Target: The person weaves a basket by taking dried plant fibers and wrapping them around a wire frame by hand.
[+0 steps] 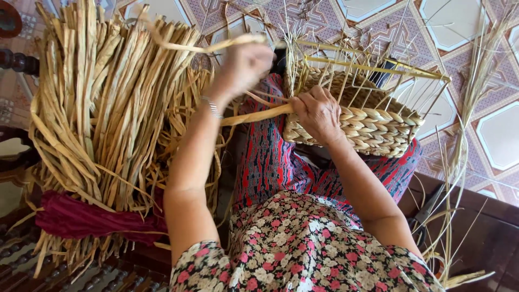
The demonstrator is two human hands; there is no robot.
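Note:
A half-woven straw basket point(373, 127) rests on my lap, with thin upright stakes rising from its braided wall. My right hand point(319, 113) presses on the basket's near left corner and pinches a flat straw strand point(254, 115) against it. My left hand point(243, 65) is raised to the left of the basket, blurred, with its fingers closed on a long strand point(205, 47) that runs up and to the left.
A thick bundle of dried straw strips point(102, 97), tied near its base with dark red cloth point(81, 219), lies at my left. Loose long stalks point(465, 135) trail over the patterned tile floor point(486, 48) at right. A dark wooden seat edge point(486, 227) is below.

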